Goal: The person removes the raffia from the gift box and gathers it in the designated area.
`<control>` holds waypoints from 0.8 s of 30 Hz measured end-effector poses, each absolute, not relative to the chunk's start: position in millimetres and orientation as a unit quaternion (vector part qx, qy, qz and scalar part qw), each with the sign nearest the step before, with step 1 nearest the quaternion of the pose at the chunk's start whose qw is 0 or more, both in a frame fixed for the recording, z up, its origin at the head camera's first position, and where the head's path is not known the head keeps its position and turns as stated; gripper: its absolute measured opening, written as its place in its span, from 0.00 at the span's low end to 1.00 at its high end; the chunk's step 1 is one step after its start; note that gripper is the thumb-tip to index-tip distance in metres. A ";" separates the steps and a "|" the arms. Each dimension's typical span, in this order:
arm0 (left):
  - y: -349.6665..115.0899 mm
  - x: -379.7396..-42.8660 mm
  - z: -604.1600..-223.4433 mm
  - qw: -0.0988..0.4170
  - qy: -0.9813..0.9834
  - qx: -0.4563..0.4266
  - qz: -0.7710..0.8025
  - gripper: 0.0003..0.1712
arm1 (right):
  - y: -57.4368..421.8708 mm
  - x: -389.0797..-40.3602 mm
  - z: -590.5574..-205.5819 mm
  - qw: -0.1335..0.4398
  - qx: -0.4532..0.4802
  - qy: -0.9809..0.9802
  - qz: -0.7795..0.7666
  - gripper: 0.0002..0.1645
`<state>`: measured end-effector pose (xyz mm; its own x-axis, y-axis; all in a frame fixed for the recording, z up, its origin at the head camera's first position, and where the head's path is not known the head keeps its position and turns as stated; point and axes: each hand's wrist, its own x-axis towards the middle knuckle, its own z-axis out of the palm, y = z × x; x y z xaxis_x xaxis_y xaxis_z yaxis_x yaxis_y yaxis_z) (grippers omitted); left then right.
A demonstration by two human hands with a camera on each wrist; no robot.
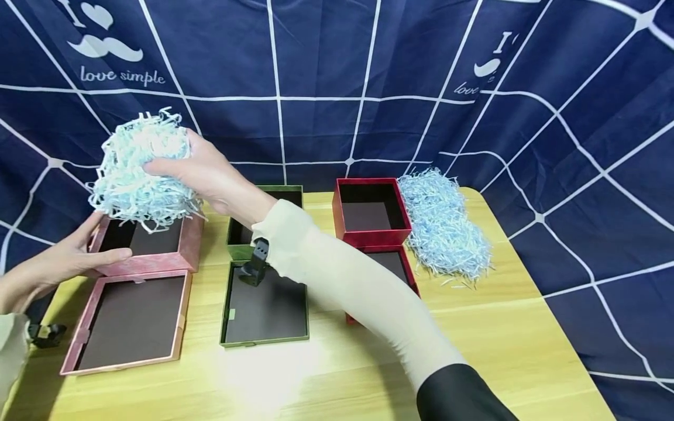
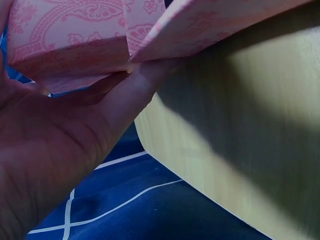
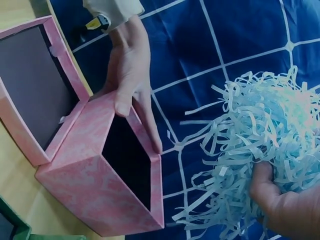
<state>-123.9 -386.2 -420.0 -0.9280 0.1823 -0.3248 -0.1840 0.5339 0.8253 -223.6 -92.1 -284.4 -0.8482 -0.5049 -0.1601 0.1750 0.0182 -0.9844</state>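
My right hand (image 1: pixel 207 172) grips a big clump of pale blue shredded paper (image 1: pixel 139 175), thumb on its near side. It holds the clump over the back of a pink patterned gift box (image 1: pixel 184 245). At that box's left side, my left hand (image 1: pixel 74 260) grips a corner, thumb and fingers spread along two walls. The pink box's hinged lid (image 1: pixel 134 321) lies folded open toward me. In the right wrist view, the dark inside of the pink box (image 3: pixel 127 155) shows beside the shredded paper (image 3: pixel 270 135). Some of the right hand's fingers are hidden by the paper.
A green box (image 1: pixel 239 251) with its lid (image 1: pixel 268 310) open stands in the middle, partly behind my right arm. Farther right is a red box (image 1: pixel 371 237), its lid (image 1: pixel 389 263) partly covered. Beside it lies a pile of blue shredded paper (image 1: pixel 444 222).
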 end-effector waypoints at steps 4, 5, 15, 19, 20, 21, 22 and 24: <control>-388.0 -122.6 -421.4 0.177 0.848 0.019 0.499 0.65 | -78.7 -226.1 -283.0 0.290 -0.133 0.576 -0.752 0.28; -388.4 -122.0 -421.6 0.175 0.846 0.025 0.504 0.64 | -74.5 -226.7 -282.6 0.302 -0.131 0.556 -0.764 0.27; -387.6 -120.0 -422.0 0.187 0.832 0.046 0.520 0.65 | -17.5 -230.4 -280.3 0.314 -0.144 0.538 -0.769 0.30; -388.4 -119.8 -422.7 0.179 0.827 0.056 0.531 0.64 | 5.0 -230.8 -280.9 0.305 -0.143 0.542 -0.770 0.33; -388.9 -119.6 -422.4 0.172 0.829 0.058 0.529 0.64 | 10.4 -230.8 -281.0 0.301 -0.145 0.547 -0.768 0.33; -389.2 -119.7 -422.1 0.170 0.831 0.057 0.527 0.64 | 15.5 -230.7 -281.3 0.297 -0.146 0.549 -0.768 0.33; -389.7 -119.6 -421.8 0.169 0.832 0.057 0.525 0.64 | 20.7 -230.4 -281.5 0.293 -0.148 0.552 -0.767 0.33; -390.7 -119.6 -420.3 0.173 0.836 0.049 0.518 0.64 | 30.6 -230.0 -281.9 0.287 -0.150 0.558 -0.764 0.34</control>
<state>-119.6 -390.7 -420.3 -0.9352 0.2616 -0.2388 -0.0976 0.4576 0.8838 -230.0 30.6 -281.9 -0.7904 -0.6059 -0.0902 0.2709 -0.2136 -0.9386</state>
